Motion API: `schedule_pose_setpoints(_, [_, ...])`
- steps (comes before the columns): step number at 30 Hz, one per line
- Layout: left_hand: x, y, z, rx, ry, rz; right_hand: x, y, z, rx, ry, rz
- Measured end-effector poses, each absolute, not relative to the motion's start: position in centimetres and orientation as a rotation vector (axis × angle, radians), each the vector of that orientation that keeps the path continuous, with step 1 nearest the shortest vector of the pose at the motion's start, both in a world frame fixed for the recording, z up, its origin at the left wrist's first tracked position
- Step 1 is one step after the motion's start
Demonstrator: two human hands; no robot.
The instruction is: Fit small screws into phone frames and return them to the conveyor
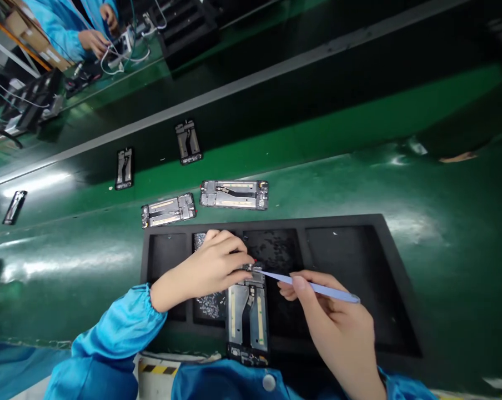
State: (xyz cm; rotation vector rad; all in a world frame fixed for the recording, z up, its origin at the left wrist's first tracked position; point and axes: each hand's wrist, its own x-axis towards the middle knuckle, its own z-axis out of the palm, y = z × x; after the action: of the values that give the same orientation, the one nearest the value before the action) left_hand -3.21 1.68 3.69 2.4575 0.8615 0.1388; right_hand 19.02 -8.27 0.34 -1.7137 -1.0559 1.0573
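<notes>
The top end of a phone frame (247, 319) is pinched tight by the left hand (203, 272), while a pale blue pick (317, 288) is gripped in the right hand (334, 325), tip right at that end. A slipped tip could scratch the frame or flick bits into the loose screws (211, 306) at 9 o'clock, and the frame could tip, since it overhangs the black foam tray (276, 223) at 6 o'clock. Spare phone frames (234, 194) are lying at 12 o'clock on the green table (455, 183).
</notes>
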Motion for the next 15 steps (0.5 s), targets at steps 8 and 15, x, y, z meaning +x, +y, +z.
schedule_pose_setpoints(8, [-3.5, 1.4, 2.1, 2.397, 0.869, 0.229, 18.9, -8.2, 0.5, -1.754, -1.090, 1.061])
schedule_pose_setpoints(15, [-3.3, 1.4, 1.9, 2.387, 0.850, 0.253, 19.0, -8.4, 0.5, -1.852, -1.147, 1.004])
